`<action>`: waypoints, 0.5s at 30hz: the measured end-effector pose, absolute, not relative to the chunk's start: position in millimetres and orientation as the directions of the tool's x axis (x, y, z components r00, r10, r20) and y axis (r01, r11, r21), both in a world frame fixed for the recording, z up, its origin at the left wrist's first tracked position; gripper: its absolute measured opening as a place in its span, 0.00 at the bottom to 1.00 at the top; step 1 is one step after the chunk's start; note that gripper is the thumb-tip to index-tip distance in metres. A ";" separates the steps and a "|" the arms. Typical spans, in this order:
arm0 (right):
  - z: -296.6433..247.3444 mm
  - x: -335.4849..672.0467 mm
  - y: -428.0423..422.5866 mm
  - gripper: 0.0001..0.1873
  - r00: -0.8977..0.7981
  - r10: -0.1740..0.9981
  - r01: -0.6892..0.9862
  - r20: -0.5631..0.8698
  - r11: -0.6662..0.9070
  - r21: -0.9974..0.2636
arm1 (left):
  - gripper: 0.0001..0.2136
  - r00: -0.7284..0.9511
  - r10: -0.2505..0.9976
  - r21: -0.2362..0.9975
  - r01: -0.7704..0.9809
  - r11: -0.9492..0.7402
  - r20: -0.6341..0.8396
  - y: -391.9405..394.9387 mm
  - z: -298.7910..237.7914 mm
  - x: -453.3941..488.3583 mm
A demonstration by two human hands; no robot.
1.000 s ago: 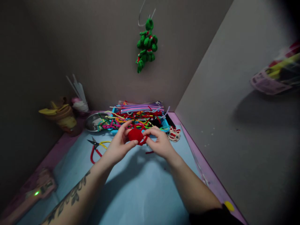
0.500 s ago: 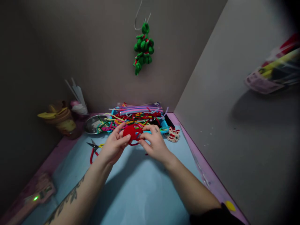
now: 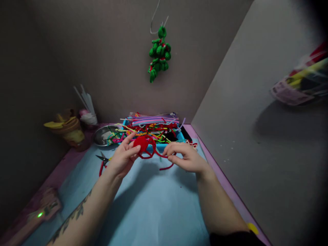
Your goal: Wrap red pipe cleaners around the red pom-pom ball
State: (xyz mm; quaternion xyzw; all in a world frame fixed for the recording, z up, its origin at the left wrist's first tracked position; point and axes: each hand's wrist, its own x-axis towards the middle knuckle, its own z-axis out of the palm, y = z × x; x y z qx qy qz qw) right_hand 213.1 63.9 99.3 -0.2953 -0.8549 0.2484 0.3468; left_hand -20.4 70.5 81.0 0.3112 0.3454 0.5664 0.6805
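Two hands are working above the blue mat point(image 3: 153, 205), just in front of a blue tray point(image 3: 167, 145) heaped with coloured pipe cleaners point(image 3: 148, 128); scissors point(image 3: 104, 160) are lying left. Left hand point(image 3: 123, 159) is pinching the red pompom point(image 3: 140, 143) aloft; right hand point(image 3: 188, 160), fingers closed, is gripping its trailing red stem point(image 3: 160, 154).

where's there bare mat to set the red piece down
The blue mat is bare between the two forearms, below the left hand and right hand. Crowded: the pipe cleaner tray behind, the scissors beside the left hand, and a loose red strand near the right.
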 end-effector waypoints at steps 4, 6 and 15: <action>94.5 208.0 64.0 0.02 -0.509 0.825 0.506 0.246 0.518 -0.690 | 0.36 0.101 0.990 0.844 -0.519 0.136 -0.098 66.7 80.9 -14.0; 86.0 195.2 63.6 0.03 -0.466 0.871 0.483 0.155 0.397 -0.781 | 0.35 0.073 0.994 0.859 -0.501 0.109 -0.084 65.0 78.5 -9.5; 66.8 162.5 63.8 0.04 -0.184 0.941 0.457 0.282 0.336 -0.824 | 0.32 -0.031 0.999 0.870 -0.492 -0.021 0.006 69.9 71.4 -9.8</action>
